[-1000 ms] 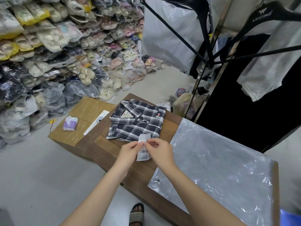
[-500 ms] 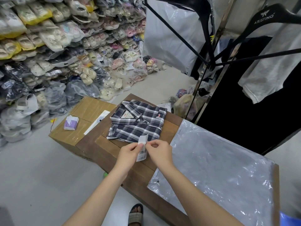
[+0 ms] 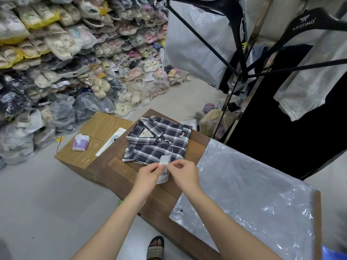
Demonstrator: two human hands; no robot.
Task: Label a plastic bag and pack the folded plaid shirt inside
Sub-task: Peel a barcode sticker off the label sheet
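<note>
A folded dark plaid shirt (image 3: pixel 158 141) lies on the wooden table (image 3: pixel 120 169), collar toward the far side. A clear plastic bag (image 3: pixel 249 199) lies flat on the table to the right of it. Just in front of the shirt, my left hand (image 3: pixel 148 174) and my right hand (image 3: pixel 185 172) both pinch a small white barcode label (image 3: pixel 163 170) between their fingertips. The label is held above the table, its top flap bent away from the printed part.
A taped cardboard box (image 3: pixel 90 145) adjoins the table on the left, with a purple tissue pack (image 3: pixel 80 143) and a white strip on it. Bagged sandals are piled high at the left. A clothes rack with hangers (image 3: pixel 242 59) stands behind the table. A sandalled foot (image 3: pixel 155 247) shows below.
Both hands stay on the label in front of the shirt; the label's top flap has bent a little further off. Nothing else has moved.
</note>
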